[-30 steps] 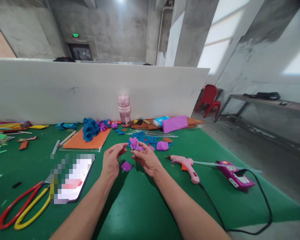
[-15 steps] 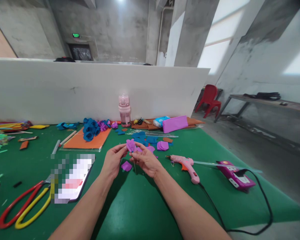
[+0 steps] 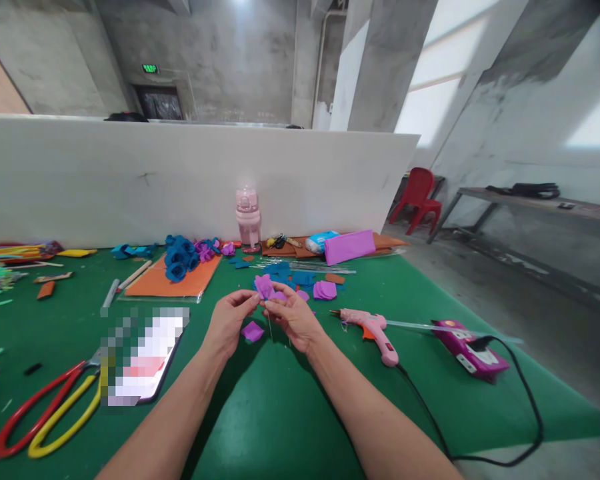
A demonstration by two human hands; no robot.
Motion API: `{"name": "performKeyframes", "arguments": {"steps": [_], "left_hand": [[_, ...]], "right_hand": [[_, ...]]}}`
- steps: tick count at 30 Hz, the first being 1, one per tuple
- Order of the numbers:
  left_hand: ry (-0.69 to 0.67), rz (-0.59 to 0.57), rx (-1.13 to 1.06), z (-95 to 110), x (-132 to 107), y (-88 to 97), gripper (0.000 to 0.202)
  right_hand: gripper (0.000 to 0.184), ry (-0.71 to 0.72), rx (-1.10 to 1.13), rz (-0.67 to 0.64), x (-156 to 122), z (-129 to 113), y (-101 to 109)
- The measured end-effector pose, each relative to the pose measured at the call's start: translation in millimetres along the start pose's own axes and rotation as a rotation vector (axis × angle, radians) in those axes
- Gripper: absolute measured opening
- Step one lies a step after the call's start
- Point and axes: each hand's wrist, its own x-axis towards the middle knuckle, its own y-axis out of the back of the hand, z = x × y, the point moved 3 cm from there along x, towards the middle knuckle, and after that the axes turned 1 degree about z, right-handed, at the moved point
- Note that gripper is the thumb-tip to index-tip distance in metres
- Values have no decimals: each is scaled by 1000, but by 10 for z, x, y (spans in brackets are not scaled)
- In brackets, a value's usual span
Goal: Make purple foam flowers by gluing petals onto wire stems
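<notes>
Both my hands are closed on a small purple paper flower (image 3: 264, 287) held over the middle of the table. The fingers of my left hand (image 3: 230, 320) pinch its left side near the base. My right hand (image 3: 295, 316) grips the base from the right, its thumb and fingers pressed together. A thin wire or thread hangs below the flower. On the green tabletop just under my hands lies a loose purple petal (image 3: 253, 332). More purple petals (image 3: 325, 290) lie stacked beyond my right hand, beside blue cut pieces (image 3: 304, 279).
A pink glue gun (image 3: 370, 325) lies to the right, its black cord running to a purple power strip (image 3: 473, 353). At left are scissors (image 3: 55, 413) and a phone (image 3: 153, 360). Finished-looking blue flowers (image 3: 180, 257) rest on orange sheets (image 3: 155, 283). A pink bottle (image 3: 249, 220) stands behind.
The flower has tilted and moved slightly to the right between my fingers. My left fingertips have come nearer its base. The things on the table stay where they were.
</notes>
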Motion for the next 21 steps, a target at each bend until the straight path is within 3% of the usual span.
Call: {"name": "performKeyframes", "arguments": {"steps": [17, 21], "left_hand": [[119, -67, -59, -51, 0, -11, 28], [147, -21, -103, -28, -5, -12, 30]], "right_hand": [[55, -38, -51, -23, -22, -26, -18], [52, -23, -94, -9, -13, -13, -16]]}}
